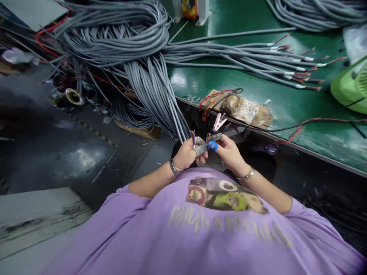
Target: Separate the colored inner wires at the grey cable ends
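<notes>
Left hand: fingers curled closed around coloured wires, nearer than the wooden block and left of it.
Right hand: thumb and forefinger pinched on further wire strands, also nearer than the block.
Pink clip: just beside the block's near side.
Green basket: right of the block, on the worktop.
Grey cables: beyond the block, ends stripped.

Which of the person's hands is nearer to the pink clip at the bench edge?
The right. The right hand is just below the pink clip in the picture; the left hand is farther off, below and to its left.
</notes>
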Demonstrator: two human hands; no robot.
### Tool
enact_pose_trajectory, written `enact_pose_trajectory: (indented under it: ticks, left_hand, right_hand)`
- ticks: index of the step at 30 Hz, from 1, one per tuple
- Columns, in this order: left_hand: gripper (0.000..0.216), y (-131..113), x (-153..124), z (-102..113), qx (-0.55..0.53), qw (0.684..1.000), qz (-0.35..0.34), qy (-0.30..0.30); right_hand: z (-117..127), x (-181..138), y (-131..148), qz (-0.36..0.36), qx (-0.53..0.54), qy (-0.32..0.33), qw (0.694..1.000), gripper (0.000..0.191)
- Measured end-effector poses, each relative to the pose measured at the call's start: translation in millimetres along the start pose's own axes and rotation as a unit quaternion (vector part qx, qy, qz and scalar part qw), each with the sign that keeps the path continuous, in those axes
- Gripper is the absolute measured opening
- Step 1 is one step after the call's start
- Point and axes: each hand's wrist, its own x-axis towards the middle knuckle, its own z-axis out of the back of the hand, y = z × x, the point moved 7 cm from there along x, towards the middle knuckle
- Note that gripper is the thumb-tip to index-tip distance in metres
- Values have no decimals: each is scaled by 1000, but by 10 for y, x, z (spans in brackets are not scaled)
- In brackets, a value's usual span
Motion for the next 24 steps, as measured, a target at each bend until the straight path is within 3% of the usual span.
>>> enact_pose_trajectory:
  ticks: [6,11,18,24]
  left_hand:
    - [41,28,-4,-10,26,999,22,25]
    - [43,28,2,23,-1,1000,10,-19]
    - [43,89,22,88,-83,991,-1,-107]
    - [46,77,-3,117,-81,991,11,-102]
  right_hand:
    - [-40,47,16,-19,17,-1,1000,44]
    - [-39,43,-31,-37,23,-6,999,42]
    - [-49,-81,-5,14,-57,-4,998,37]
    - [27,-80,18,-1,-33,13,999,37]
